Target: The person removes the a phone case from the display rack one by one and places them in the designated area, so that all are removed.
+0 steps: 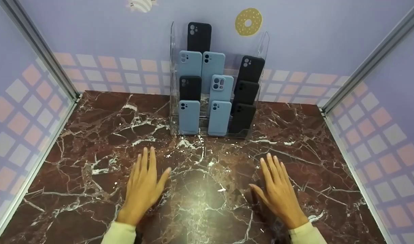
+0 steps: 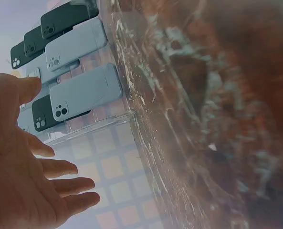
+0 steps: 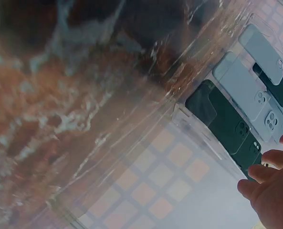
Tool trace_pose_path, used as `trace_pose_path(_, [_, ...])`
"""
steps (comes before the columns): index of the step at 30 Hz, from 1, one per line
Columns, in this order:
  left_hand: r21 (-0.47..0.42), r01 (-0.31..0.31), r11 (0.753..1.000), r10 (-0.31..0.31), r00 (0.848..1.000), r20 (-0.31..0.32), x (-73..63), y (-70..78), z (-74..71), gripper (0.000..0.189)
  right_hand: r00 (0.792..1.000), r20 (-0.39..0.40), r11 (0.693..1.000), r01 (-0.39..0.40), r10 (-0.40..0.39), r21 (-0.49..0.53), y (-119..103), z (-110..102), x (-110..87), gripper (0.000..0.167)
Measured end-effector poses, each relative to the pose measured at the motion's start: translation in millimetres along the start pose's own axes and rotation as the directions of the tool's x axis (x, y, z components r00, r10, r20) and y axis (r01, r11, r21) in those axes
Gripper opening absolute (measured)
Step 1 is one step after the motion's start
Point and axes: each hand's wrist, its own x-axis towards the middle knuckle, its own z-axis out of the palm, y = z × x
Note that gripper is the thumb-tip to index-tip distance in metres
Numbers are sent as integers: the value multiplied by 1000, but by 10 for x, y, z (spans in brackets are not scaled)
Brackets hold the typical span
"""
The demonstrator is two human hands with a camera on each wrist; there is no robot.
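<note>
My left hand (image 1: 143,189) is held palm down over the left front of the dark red marbled tabletop (image 1: 91,203), fingers straight, thumb spread. On the other side my right hand (image 1: 278,189) has the same pose, its fingers pointing forward. Neither holds anything. Beyond them stands a clear tiered rack (image 1: 174,112) of phone cases. Its left column has light blue cases (image 1: 189,117) and black ones (image 1: 190,88). Light blue cases (image 1: 219,118) fill the middle, one with a large camera surround (image 1: 222,83). Three black cases (image 1: 242,118) lean in the right column.
A lilac back wall (image 1: 108,30) with pink and white squares stands behind the rack, with a donut picture (image 1: 248,22) on it. Patterned side panels (image 1: 20,122) with metal edge strips close in the tabletop at left and right.
</note>
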Motion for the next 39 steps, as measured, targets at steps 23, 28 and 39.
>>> trace_pose_path(23, [-304,89,949,-114,991,-67,1093,132,-254,72,996,-38,995,80,-79,53,322,246,778,92])
trace_pose_path(28, [-335,85,938,-130,985,-114,1311,193,-249,68,994,-72,995,85,-81,50,409,335,965,89])
trace_pose_path(39, [-349,48,936,-133,965,-225,1635,283,-163,57,992,-116,997,61,-56,37,592,485,1358,79])
